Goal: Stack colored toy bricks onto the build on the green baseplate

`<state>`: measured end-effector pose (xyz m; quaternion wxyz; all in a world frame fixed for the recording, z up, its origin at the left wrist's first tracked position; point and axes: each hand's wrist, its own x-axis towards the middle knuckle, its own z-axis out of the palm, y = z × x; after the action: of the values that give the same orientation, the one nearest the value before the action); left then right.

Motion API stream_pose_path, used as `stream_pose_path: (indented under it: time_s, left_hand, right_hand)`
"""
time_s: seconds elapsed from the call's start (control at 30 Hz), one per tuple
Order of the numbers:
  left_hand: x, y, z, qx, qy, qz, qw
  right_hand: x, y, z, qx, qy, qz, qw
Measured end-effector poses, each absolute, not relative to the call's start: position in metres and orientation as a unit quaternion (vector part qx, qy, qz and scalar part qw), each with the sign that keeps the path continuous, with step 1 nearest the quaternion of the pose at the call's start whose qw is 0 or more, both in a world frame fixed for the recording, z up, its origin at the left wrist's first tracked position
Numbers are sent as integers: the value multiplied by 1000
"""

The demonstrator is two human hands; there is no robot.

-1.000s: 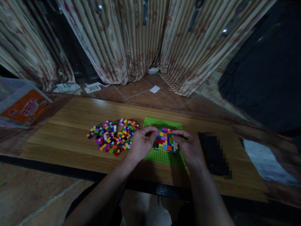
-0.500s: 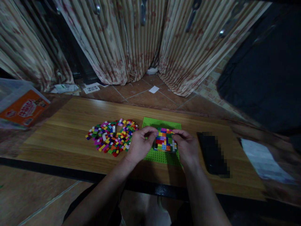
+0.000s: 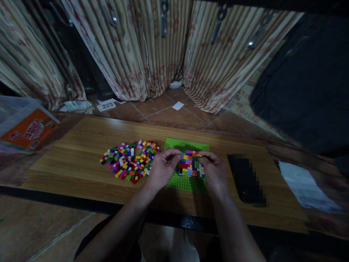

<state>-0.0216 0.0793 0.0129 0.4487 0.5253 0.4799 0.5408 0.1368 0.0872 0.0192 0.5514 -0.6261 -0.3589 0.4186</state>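
A flat block of joined multicoloured toy bricks (image 3: 191, 164) is gripped between my two hands, over the green studded baseplate (image 3: 187, 142). My left hand (image 3: 164, 168) pinches its left side, thumb and fingers together near the far left corner. On the opposite side my right hand (image 3: 213, 168) closes its fingers and thumb round the right edge. My fingers hide both side edges, and whether the block touches the baseplate I cannot tell. Just left of my left hand lies a spread pile of loose bricks (image 3: 131, 160) in many colours.
A black phone-like object (image 3: 242, 178), partly pixelated, lies on the wooden table (image 3: 73, 160) to the right. Beyond the right end is a white paper sheet (image 3: 305, 185). A clear plastic tub (image 3: 29, 127) with an orange label stands at the left. Striped curtains (image 3: 152, 54) hang behind.
The view has tilted slightly, so the scene sits a little lower. Both hands keep hold of the brick block, and my right hand has shifted slightly left.
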Motion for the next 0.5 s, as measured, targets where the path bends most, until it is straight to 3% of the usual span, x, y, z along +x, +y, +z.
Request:
stream_pose_path:
  time_s: [0.27,0.5]
  left_hand:
    - [-21,82,18,454,458,563,517]
    - [-23,81,27,390,442,568,575]
  right_hand:
    - [137,76,25,-564,-553,208,577]
    - [126,71,30,-493,-692,191,492]
